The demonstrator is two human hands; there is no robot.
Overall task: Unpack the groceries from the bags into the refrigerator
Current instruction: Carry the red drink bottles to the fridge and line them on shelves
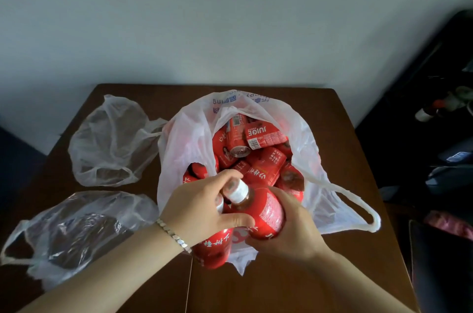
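While both hands meet at the near edge of the white plastic bag [184, 138], they close on the same red juice bottle [263, 210], which lies tilted above the bag's mouth with its white cap pointing away and to the left. The left hand [204, 207], a beaded bracelet [174, 236] on its wrist, curls its fingers over the bottle's neck, the thumb pressing on the shoulder. The right hand [289, 233] cups the bottle's body from the right and beneath, its fingers wrapped out of sight behind the label. A second red bottle [212, 251] stands under the left palm, touching the first; whether the left hand also grips it I cannot tell. Deeper in the bag lie more red drinks, among them a can [238, 141] on its side and a carton [266, 133] marked JUICE. The bag stands open on a dark wooden table [345, 133], its handle loop trailing to the right. Two limp clear bags [112, 138] [76, 230] lie on the table to its left.
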